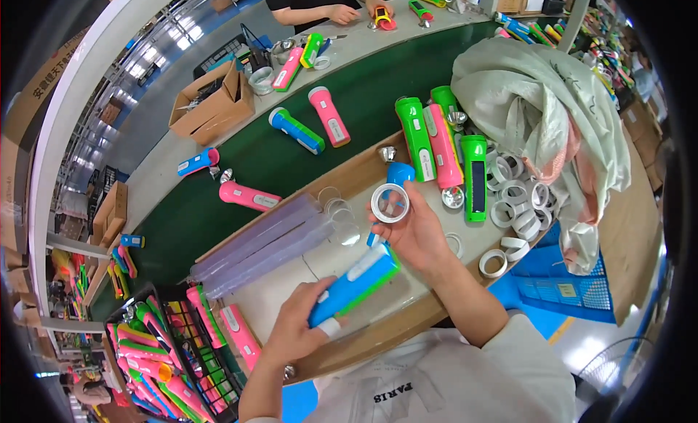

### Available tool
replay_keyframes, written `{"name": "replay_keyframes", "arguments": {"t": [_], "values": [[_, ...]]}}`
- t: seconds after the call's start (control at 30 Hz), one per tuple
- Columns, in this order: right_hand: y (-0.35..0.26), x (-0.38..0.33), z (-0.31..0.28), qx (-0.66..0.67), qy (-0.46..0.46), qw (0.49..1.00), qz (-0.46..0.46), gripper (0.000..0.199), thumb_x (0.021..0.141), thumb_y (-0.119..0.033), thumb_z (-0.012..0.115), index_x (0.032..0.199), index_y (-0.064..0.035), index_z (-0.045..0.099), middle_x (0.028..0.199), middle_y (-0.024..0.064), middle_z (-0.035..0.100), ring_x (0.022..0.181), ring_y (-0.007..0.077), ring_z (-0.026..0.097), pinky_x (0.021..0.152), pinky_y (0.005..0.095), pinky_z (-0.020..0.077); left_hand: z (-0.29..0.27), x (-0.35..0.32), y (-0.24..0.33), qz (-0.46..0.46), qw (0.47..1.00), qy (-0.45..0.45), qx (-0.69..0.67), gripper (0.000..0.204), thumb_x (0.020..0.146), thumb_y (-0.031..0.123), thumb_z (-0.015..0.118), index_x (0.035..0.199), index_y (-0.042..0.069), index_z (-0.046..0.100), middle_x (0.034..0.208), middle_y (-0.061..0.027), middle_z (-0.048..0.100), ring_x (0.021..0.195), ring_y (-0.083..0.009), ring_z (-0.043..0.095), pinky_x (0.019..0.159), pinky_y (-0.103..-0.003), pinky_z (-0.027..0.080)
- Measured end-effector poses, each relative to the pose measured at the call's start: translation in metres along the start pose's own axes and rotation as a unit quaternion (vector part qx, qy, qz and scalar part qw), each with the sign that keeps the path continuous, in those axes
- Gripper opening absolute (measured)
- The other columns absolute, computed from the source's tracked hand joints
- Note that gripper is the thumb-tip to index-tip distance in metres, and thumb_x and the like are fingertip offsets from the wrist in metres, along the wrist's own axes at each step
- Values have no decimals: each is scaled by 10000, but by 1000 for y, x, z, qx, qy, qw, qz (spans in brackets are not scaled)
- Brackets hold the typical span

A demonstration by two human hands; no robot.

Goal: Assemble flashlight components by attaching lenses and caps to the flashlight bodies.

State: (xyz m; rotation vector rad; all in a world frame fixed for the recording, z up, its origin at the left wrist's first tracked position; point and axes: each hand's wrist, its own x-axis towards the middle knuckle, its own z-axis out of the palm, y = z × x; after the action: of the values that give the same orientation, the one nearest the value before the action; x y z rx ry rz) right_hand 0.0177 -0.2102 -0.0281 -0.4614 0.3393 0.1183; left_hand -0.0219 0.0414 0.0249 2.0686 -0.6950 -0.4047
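Note:
My left hand (297, 327) grips a blue and green flashlight body (355, 283) near its white tail end, holding it slanted over the work board. My right hand (414, 230) pinches a white ring with a clear lens (390, 203) between thumb and fingers, just above the flashlight's front end. The two parts are close but apart. Behind the ring lies another blue flashlight head (400, 173) on the board.
Green and pink flashlights (442, 145), silver reflectors (452, 198) and several white rings (518, 205) lie on the board beside a pale cloth sack (538, 103). Clear lens stacks (262, 243) lie left. More flashlights ride the green belt (218, 212). A crate (167, 350) holds flashlights. Another person's hands (342, 13) work opposite.

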Motion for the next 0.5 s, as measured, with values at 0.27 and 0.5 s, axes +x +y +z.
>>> {"name": "replay_keyframes", "arguments": {"t": [0.27, 0.5], "values": [[33, -10, 8, 3, -33, 994, 107, 453, 988, -480, 413, 920, -66, 585, 1069, 204, 641, 925, 277, 665, 794, 371, 573, -22, 39, 34, 76, 859, 268, -430, 821, 762, 403, 787, 1365, 35, 368, 1239, -153, 560, 1027, -217, 595, 862, -346, 505], [57, -30, 33, -4, -50, 989, 137, 454, 1004, -450, 383, 1202, -77, 552, 1141, 85, 641, 1017, 223, 640, 822, 364, 566, 12, 59, 21, 108, 845, 286, -438, 756, 816, 394, 739, 1351, 38, 341, 1252, -137, 537, 1083, -219, 564, 923, -357, 479]]}}
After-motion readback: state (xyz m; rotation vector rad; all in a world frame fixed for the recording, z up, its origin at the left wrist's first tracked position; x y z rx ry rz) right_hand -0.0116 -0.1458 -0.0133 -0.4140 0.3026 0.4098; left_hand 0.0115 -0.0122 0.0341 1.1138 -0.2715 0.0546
